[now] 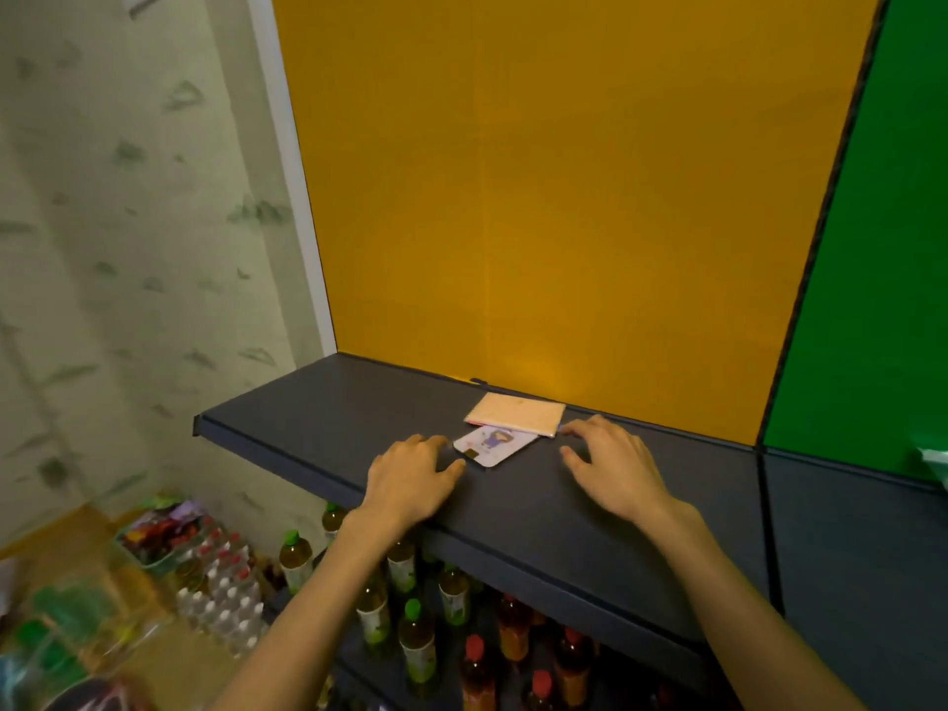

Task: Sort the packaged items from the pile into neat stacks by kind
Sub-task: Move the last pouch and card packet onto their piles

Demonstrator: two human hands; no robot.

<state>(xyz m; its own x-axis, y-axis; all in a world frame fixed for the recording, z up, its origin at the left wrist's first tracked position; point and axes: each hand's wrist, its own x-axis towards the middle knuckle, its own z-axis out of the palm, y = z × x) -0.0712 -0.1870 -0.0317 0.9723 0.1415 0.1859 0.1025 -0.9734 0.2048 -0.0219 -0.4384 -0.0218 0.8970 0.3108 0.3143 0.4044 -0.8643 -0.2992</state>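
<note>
Flanking the card pack (495, 445) at frame centre, left hand (410, 479) and right hand (610, 467) lie released, grasping nothing. Pack judged light, flat, slippery; pinch its edges.

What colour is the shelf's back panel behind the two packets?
Orange-yellow back panel, clearest in the head view.

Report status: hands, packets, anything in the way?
Left hand and right hand open, flanking white packet. Pink packet behind, overlapping it. Shelf unobstructed.
</note>
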